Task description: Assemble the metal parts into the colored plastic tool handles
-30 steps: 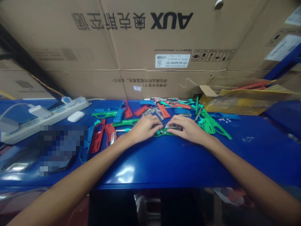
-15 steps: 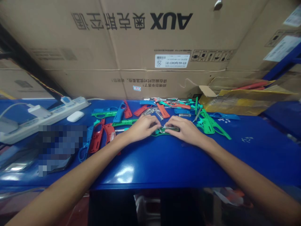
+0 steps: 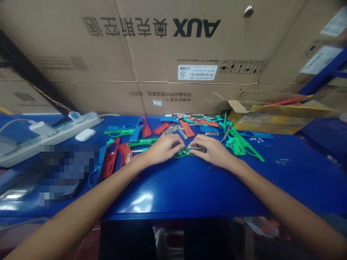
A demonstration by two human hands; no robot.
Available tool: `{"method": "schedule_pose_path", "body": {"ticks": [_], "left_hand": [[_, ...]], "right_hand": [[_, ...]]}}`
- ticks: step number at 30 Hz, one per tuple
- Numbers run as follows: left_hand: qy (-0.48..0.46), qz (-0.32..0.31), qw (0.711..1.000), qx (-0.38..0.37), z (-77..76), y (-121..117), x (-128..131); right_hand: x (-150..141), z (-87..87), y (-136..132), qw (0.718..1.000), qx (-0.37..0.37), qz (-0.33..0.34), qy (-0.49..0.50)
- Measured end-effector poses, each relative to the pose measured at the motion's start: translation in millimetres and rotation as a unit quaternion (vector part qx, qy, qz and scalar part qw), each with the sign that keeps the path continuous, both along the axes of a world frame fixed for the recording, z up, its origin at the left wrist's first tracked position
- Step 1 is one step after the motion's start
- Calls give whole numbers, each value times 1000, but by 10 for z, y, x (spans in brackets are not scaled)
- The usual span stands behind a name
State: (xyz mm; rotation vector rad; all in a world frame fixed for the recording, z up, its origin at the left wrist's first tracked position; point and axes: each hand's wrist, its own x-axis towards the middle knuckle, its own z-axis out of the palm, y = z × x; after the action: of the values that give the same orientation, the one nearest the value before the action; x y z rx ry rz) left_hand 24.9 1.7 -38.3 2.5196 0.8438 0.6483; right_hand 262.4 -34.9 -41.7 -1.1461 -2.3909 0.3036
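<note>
In the head view both hands meet over a green plastic lighter shell (image 3: 184, 156) on the blue table. My left hand (image 3: 166, 148) has thumb and fingers closed at the shell's left part, beside a thin white wire. My right hand (image 3: 210, 150) pinches a clear tube with a metal end (image 3: 199, 148), which looks like a lighter's fuel tank, lying along the shell. Fingers cover much of the shell. Left of my left hand are a red shell half (image 3: 125, 153) and a metal rod with a teal end (image 3: 138, 151). Several clear tubes (image 3: 182, 133) lie just beyond.
Green shells (image 3: 244, 144) lie to the right, with a torn cardboard box (image 3: 271, 119) behind them. At the left are a power strip (image 3: 62, 134), a white case (image 3: 85, 134) and a blurred-out dark object (image 3: 69, 173). A large carton (image 3: 151, 54) walls off the back.
The view has shifted slightly. Both hands keep nearly the same place and grip over the green shell.
</note>
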Motion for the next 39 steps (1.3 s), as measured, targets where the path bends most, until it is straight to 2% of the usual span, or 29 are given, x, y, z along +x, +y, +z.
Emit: {"method": "schedule_pose_path", "body": {"ticks": [10,21,39], "left_hand": [[-16,4,1000,21,-24,-4,17],[10,12,999,32,14,-21,18],[4,5,1000,26,-5,-25,22]], "right_hand": [[13,7,-10,1000,8,6,-11],[-2,39,-28,998,46,11,-37],[3,17,-12,998,42,5,-39]]}}
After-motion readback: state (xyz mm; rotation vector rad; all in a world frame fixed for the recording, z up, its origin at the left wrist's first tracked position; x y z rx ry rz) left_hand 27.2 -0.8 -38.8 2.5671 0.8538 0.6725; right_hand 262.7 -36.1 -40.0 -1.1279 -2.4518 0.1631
